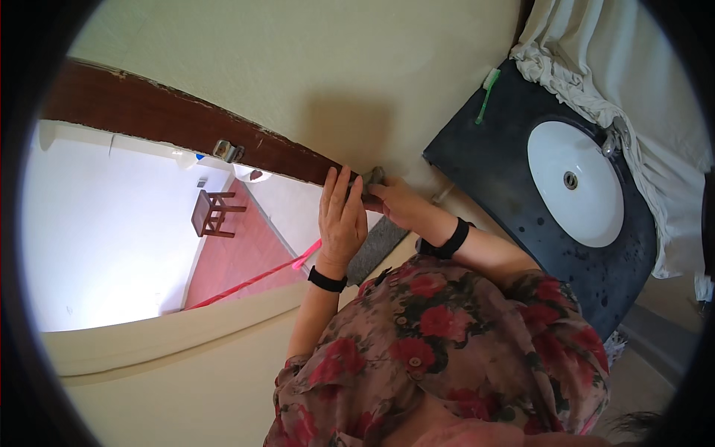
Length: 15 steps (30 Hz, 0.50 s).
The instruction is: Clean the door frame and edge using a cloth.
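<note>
A dark brown wooden door edge or frame (167,112) runs from the upper left to my hands; its paint is chipped along the border. My left hand (342,220) lies against its near end with fingers stretched out, holding nothing that I can see. Just right of it, my right hand (405,205) grips a crumpled grey-green cloth (373,176) against the wood. Part of the cloth is hidden by my fingers. Farther along the wood sits a metal latch fitting (228,151).
To the right, a dark countertop (463,145) bears a white oval basin (575,207), a metal faucet (613,137) and a green toothbrush (487,96). White curtain cloth (637,72) hangs behind. Beyond the doorway are a wooden stool (215,214) and a pink-red strap (251,282). A grey mat (377,248) lies below.
</note>
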{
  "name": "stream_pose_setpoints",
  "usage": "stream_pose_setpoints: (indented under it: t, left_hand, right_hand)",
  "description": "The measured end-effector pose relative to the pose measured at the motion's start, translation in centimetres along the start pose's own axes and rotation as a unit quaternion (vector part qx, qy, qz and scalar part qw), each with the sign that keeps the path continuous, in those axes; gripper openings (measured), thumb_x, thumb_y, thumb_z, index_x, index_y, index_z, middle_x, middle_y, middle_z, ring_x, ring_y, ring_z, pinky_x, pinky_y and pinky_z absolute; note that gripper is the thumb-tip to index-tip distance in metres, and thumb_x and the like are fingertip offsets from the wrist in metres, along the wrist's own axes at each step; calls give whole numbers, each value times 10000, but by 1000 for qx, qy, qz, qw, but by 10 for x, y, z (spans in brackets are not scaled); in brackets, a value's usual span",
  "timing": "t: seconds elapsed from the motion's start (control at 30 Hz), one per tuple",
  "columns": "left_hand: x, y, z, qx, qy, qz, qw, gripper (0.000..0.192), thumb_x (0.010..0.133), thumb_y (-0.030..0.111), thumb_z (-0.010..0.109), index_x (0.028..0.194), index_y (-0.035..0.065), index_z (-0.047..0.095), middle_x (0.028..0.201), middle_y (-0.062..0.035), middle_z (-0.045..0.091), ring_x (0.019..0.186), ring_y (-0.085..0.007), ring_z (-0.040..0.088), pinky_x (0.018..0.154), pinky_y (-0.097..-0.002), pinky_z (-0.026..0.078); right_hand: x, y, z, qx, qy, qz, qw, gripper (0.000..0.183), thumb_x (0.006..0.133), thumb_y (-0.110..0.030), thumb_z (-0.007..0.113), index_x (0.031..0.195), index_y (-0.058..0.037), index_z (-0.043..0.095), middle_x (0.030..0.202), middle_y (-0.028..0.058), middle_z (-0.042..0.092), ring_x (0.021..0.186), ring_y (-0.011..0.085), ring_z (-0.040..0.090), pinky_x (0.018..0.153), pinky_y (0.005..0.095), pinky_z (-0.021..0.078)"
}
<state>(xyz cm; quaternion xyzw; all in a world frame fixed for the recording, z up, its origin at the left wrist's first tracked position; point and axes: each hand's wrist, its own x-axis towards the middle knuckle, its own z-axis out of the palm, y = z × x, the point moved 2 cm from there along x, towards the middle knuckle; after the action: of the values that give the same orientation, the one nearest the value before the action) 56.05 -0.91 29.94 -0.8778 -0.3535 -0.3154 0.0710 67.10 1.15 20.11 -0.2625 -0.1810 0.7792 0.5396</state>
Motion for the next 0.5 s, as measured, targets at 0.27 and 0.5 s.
stream_pose_setpoints:
  t: [0.27,0.5]
  left_hand:
    - [-26,-1,19,32,-116,-11,993,448,793,28,567,1238,87,573,1417,-164,406,1323,-361,365,1058,-462,345]
    - [-43,-7,53,38,-283,6,958,501,809,78,563,1306,92,499,1445,-176,355,1344,-348,334,1077,-476,311]
  right_hand:
    - [31,82,-77,-39,88,50,994,306,900,-16,448,1200,-51,495,1141,111,579,1022,241,609,809,377,574]
    - [59,101,-126,-220,259,35,940,305,854,27,461,1150,31,533,1064,197,602,860,285,653,645,398,588]
